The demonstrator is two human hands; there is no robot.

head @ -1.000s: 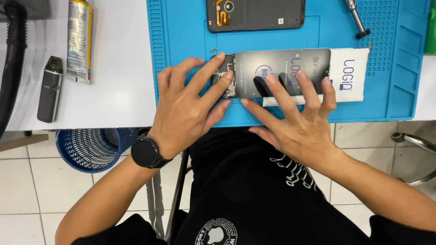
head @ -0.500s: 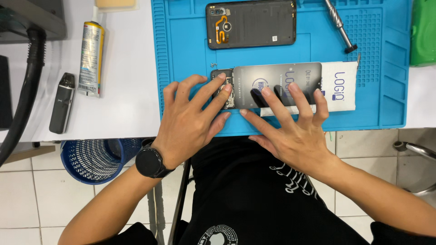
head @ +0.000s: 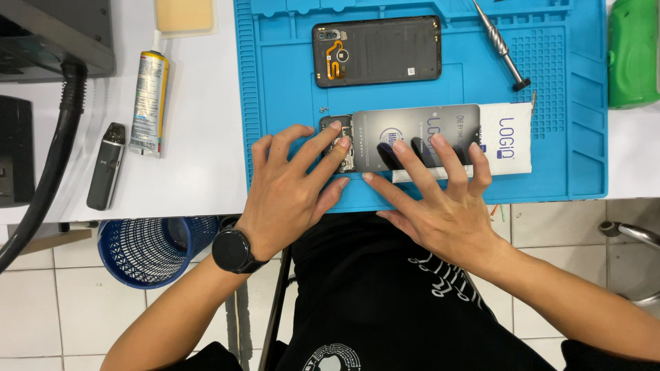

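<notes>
Both spread flat, left hand and right hand were pressing the phone down; looked like the next move needed steady, even pressure.

The mat was bright blue. The phone back was dark grey with an orange strip. The bottle was green, the basket blue mesh, the watch black, the tube silver and yellow, the table white.

White table with blue mat, glue tube.
</notes>
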